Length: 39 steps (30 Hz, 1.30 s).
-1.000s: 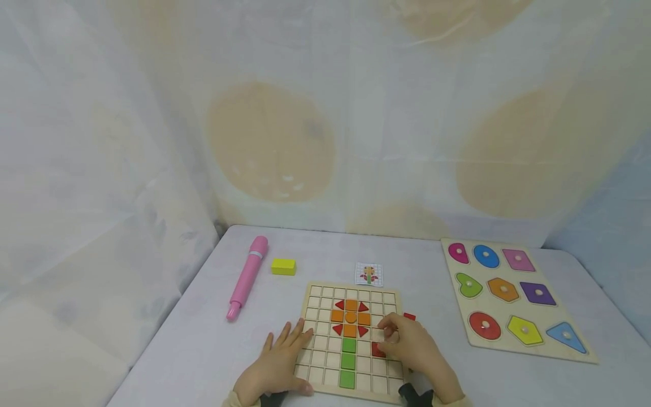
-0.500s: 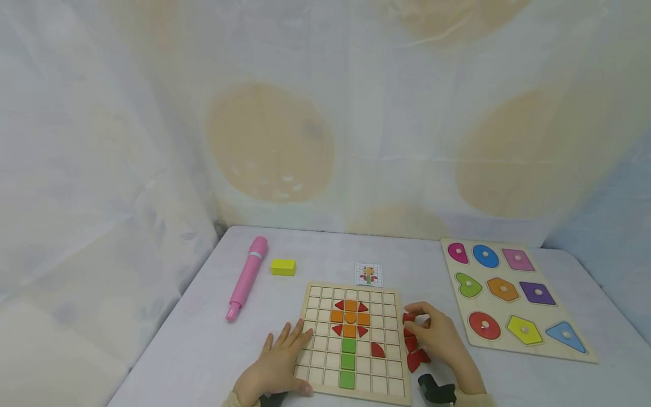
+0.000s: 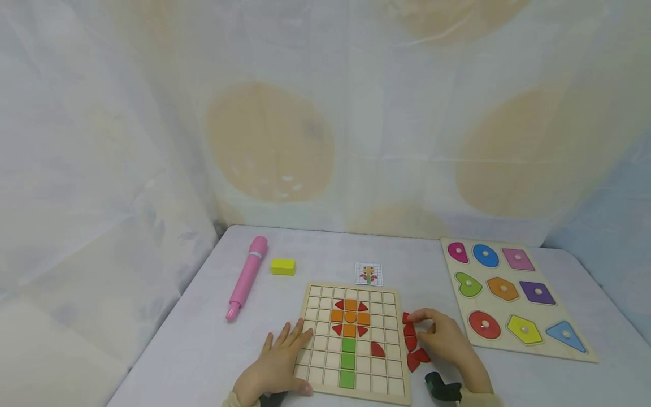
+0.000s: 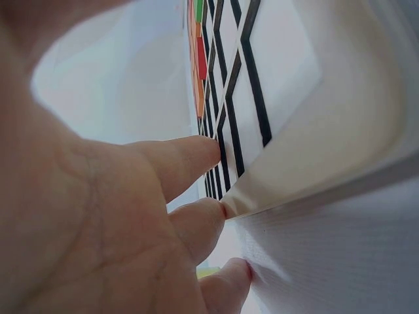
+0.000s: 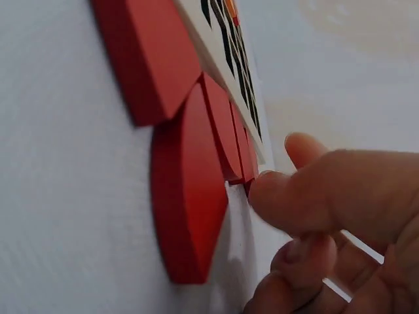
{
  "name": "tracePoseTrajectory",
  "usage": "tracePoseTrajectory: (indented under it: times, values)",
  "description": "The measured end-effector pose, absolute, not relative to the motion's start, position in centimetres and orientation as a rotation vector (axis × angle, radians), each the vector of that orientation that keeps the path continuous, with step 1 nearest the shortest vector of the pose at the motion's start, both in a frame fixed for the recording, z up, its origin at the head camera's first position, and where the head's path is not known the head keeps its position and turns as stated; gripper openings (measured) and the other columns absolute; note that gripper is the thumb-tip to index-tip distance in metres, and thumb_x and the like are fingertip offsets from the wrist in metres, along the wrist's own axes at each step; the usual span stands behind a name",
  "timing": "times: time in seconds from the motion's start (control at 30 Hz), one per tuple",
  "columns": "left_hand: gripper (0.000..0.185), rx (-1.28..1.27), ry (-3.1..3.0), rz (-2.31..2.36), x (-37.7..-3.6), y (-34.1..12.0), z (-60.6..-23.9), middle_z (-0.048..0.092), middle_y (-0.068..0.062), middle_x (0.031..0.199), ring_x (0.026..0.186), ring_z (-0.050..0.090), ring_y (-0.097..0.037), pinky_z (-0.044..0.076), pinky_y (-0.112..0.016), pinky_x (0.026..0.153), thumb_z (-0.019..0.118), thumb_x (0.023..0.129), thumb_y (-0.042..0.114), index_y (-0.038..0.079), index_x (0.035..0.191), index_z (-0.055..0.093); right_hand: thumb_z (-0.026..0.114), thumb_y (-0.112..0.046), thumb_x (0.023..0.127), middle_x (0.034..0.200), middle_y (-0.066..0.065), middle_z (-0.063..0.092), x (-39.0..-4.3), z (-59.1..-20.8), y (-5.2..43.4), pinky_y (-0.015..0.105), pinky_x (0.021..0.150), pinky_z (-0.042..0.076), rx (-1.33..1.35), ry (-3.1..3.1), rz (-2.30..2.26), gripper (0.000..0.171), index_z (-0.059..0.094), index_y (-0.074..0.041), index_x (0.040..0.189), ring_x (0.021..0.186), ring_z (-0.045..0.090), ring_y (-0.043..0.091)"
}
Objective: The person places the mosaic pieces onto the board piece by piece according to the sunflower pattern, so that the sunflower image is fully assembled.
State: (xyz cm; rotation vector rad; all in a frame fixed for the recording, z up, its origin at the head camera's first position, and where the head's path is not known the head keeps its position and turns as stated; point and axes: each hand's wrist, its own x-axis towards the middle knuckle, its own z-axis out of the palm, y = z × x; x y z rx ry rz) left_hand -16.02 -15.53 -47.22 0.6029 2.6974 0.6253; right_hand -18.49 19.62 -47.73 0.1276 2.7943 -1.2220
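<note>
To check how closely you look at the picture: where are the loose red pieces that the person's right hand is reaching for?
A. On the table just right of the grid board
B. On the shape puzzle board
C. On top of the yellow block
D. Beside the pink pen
A: the red pieces lie on the table along the right edge of the grid board, with the right hand at them.

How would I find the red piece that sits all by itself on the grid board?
Look at the wooden grid board in the middle of the table, between the left hand and the right hand. Follow the green stem of the flower picture, then go to its right. The lone red quarter-round piece sits there, apart from the red triangles around the orange blossom.
</note>
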Motion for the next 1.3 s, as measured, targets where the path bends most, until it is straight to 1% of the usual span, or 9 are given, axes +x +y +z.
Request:
tracePoseTrajectory:
  times: [0.13,0.33,0.53,0.63,0.7,0.8,0.9,1.07,1.3]
  values:
    - [0.108,0.606,2.698,0.627,-16.1,-15.5,-47.2,0.017,-0.017,0.162,0.146,0.014,-0.048,0.009,-0.079,0.106,0.085,0.063,0.047,0.01,0.151,0.033,0.063,0.006,0.074,0.12,0.015,0.065,-18.6,-48.1,19.5,0.028,0.054,0.04,0.102,2.784,-1.243,0.037,0.069,-0.014,0.105,0.073,0.047,0.018]
    - [0.108,0.608,2.702,0.628,-15.8,-15.5,-46.9,0.018,-0.019,0.161,0.146,0.015,-0.05,0.009,-0.079,0.105,0.085,0.063,0.046,0.009,0.15,0.034,0.06,0.01,0.077,0.114,0.011,0.065,-18.5,-48.3,19.1,0.026,0.048,0.038,0.048,2.753,-1.285,0.038,0.067,-0.015,0.104,0.06,0.042,0.018]
    - [0.108,0.604,2.703,0.633,-15.8,-15.6,-47.1,0.018,-0.018,0.162,0.146,0.015,-0.049,0.009,-0.079,0.105,0.085,0.062,0.046,0.01,0.15,0.034,0.064,0.008,0.079,0.107,0.005,0.066,-18.4,-48.0,18.9,0.027,0.05,0.039,0.033,2.764,-1.247,0.034,0.067,-0.015,0.104,0.064,0.044,0.017]
    - [0.108,0.6,2.7,0.632,-15.9,-15.6,-47.3,0.017,-0.017,0.162,0.147,0.014,-0.048,0.008,-0.079,0.106,0.085,0.062,0.048,0.011,0.15,0.033,0.066,0.003,0.079,0.104,0.003,0.067,-18.4,-48.0,19.3,0.027,0.055,0.042,0.049,2.79,-1.185,0.031,0.067,-0.015,0.104,0.07,0.048,0.016]
    - [0.109,0.598,2.696,0.635,-16.0,-15.6,-47.3,0.017,-0.017,0.162,0.147,0.014,-0.048,0.008,-0.079,0.106,0.085,0.062,0.048,0.012,0.151,0.033,0.068,0.0,0.079,0.105,0.003,0.068,-18.4,-48.0,19.7,0.03,0.062,0.048,0.058,2.809,-1.138,0.029,0.067,-0.015,0.104,0.076,0.051,0.017]
    - [0.109,0.597,2.694,0.638,-16.0,-15.6,-47.4,0.017,-0.016,0.162,0.147,0.013,-0.048,0.008,-0.078,0.106,0.085,0.063,0.048,0.012,0.151,0.033,0.07,-0.002,0.079,0.11,0.005,0.068,-18.4,-48.1,20.5,0.041,0.078,0.056,0.076,2.818,-1.104,0.03,0.067,-0.015,0.106,0.091,0.055,0.019]
    - [0.109,0.599,2.698,0.634,-16.0,-15.5,-47.3,0.017,-0.017,0.162,0.147,0.014,-0.048,0.008,-0.078,0.106,0.085,0.062,0.048,0.012,0.151,0.033,0.072,-0.002,0.079,0.116,0.008,0.067,-18.3,-48.3,21.1,0.05,0.087,0.055,0.099,2.816,-1.097,0.032,0.067,-0.013,0.108,0.1,0.057,0.024]
    - [0.109,0.597,2.7,0.633,-16.0,-15.5,-47.3,0.017,-0.016,0.162,0.147,0.014,-0.048,0.008,-0.078,0.106,0.085,0.062,0.048,0.012,0.151,0.033,0.075,-0.004,0.077,0.115,0.01,0.066,-18.4,-48.4,21.2,0.048,0.087,0.055,0.098,2.841,-1.08,0.035,0.066,-0.01,0.109,0.1,0.058,0.025]
    - [0.109,0.602,2.699,0.629,-16.0,-15.5,-47.4,0.017,-0.016,0.162,0.147,0.014,-0.048,0.008,-0.079,0.106,0.085,0.062,0.048,0.012,0.151,0.033,0.077,-0.007,0.07,0.103,0.006,0.067,-18.6,-48.1,20.9,0.047,0.083,0.054,0.137,2.892,-0.996,0.035,0.065,-0.009,0.103,0.089,0.055,0.02]
